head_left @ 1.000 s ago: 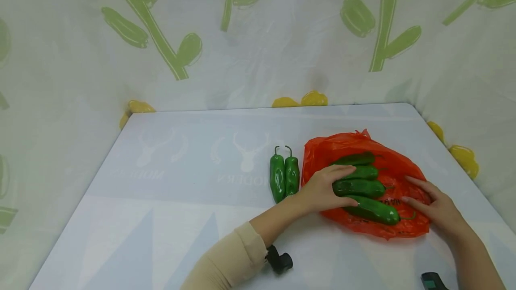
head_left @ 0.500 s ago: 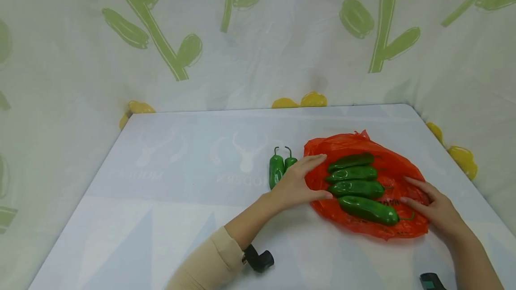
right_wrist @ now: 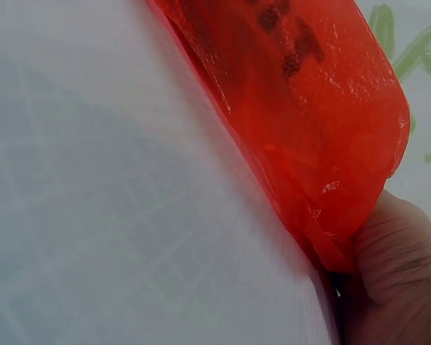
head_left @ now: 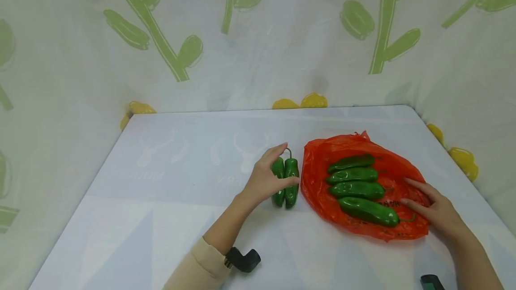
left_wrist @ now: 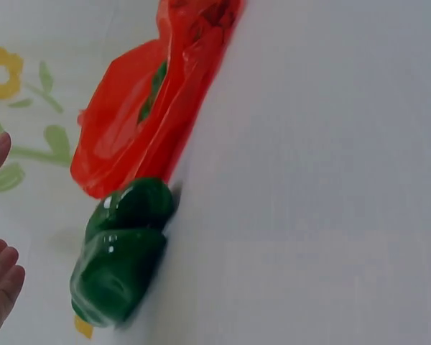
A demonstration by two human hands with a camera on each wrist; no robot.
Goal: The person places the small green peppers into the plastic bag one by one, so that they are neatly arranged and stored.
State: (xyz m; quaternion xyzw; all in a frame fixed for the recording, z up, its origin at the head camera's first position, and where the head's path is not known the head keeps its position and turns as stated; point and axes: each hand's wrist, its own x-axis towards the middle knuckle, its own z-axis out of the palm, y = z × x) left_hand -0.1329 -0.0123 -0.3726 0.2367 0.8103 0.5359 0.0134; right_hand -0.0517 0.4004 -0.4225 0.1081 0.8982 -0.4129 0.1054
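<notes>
Two green peppers (head_left: 291, 182) lie side by side on the table, stems pointing away. My left hand (head_left: 264, 178) reaches over them with fingers and thumb spread; contact with them is not clear. In the left wrist view, the peppers (left_wrist: 118, 269) show end-on, with the left hand's fingertips (left_wrist: 1, 277) at the left edge. Several more green peppers (head_left: 356, 189) lie in a row in an open red plastic bag (head_left: 314, 191). My right hand (head_left: 441, 214) rests at the bag's right side, thumb and forefinger extended over the plastic; its other fingers are hidden.
The white table (head_left: 181, 218) carries faint printed patterns. Behind it hangs a pale cloth (head_left: 282, 57) with green leaf and yellow flower prints. Black devices (head_left: 243, 261) sit at both wrists.
My left hand has drawn back leftward, out of the bag and away from the peppers in it, to the two peppers outside. The right hand has stayed at the bag.
</notes>
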